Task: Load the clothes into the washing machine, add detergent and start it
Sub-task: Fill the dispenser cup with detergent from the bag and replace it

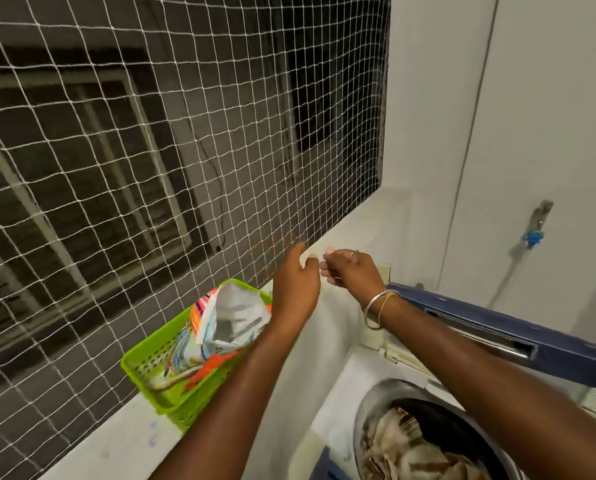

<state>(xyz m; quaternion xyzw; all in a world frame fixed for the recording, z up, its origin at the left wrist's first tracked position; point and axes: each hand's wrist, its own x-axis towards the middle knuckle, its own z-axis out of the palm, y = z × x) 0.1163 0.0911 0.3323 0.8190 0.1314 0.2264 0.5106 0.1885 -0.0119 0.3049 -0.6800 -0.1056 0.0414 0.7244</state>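
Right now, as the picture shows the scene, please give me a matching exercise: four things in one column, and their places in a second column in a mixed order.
Things
1. green basket
2. opened colourful bag
3. clothes
4. tap

Places
A. on the white wall at the right
B. inside the green basket
C. on the ledge below the net
D. in the washer drum

Right pairs: 1-C, 2-B, 3-D, 4-A.
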